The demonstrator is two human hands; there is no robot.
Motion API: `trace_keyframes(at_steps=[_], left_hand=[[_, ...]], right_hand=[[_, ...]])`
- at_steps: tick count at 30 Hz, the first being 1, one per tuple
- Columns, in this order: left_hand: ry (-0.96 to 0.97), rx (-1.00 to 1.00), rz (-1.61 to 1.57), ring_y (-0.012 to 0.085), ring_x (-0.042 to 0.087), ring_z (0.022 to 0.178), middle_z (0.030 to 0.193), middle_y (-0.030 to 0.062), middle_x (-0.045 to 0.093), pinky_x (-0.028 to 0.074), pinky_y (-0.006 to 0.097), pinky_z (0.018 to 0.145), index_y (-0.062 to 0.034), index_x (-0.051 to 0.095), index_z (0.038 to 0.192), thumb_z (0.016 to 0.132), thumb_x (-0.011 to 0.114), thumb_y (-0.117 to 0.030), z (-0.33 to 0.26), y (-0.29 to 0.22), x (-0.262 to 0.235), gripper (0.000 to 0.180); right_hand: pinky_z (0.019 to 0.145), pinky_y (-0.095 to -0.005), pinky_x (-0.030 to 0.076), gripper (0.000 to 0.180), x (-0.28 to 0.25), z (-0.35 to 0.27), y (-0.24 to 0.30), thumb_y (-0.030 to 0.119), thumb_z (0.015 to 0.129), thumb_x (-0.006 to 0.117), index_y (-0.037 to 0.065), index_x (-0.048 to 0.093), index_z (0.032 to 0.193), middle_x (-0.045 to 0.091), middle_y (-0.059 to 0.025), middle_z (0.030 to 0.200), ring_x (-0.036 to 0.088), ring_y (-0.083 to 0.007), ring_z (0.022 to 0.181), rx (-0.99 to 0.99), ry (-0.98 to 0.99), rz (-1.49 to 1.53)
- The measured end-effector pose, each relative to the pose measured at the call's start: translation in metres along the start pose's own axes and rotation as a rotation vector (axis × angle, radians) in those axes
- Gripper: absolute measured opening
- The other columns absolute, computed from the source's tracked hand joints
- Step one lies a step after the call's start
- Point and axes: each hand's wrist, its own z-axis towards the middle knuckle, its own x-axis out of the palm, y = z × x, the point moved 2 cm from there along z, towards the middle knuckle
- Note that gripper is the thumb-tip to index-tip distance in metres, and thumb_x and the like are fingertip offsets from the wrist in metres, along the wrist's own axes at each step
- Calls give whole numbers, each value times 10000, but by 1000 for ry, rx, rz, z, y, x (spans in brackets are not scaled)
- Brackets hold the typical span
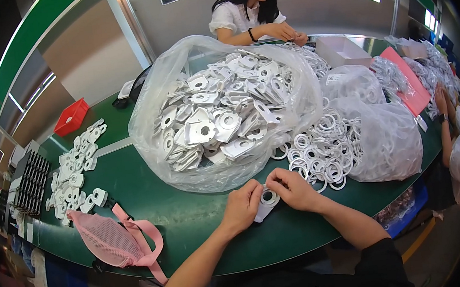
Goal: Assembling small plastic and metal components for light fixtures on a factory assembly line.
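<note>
Showing at lower centre, a holed white plastic part (265, 209) is grasped by the left hand (241, 205) and right hand (295, 190), fingers curled. White plastic rings (323, 147) are heaped right of centre.

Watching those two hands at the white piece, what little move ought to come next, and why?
I'd suggest a light press around the round opening of the white piece. The left hand and right hand meet at it, and loose rings lie close by; whether one is fully seated there, I can't tell.
</note>
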Motion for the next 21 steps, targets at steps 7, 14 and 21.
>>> trace_keyframes(at_steps=[7,14,21], left_hand=[[-75,-259,-808,114,553,887,972,43,539,484,246,690,-41,368,1100,971,414,-167,-2,1,19,186],[19,-256,-884,98,518,881,934,24,537,463,276,748,-23,505,965,989,360,-288,-3,3,15,303],[27,-42,-326,156,508,657,713,74,538,395,321,602,-7,536,847,956,424,-220,-1,0,3,264]], right_hand=[[657,-189,433,211,-3,6,-7,185,928,534,-17,577,966,612,-16,837,548,-53,769,79,-152,472],[664,-223,437,203,-6,4,-6,153,884,574,-19,642,967,650,-33,832,561,-76,735,-19,-131,222],[710,-260,461,176,-11,3,11,129,860,581,-12,649,941,643,-91,836,600,-145,753,-45,24,28]])
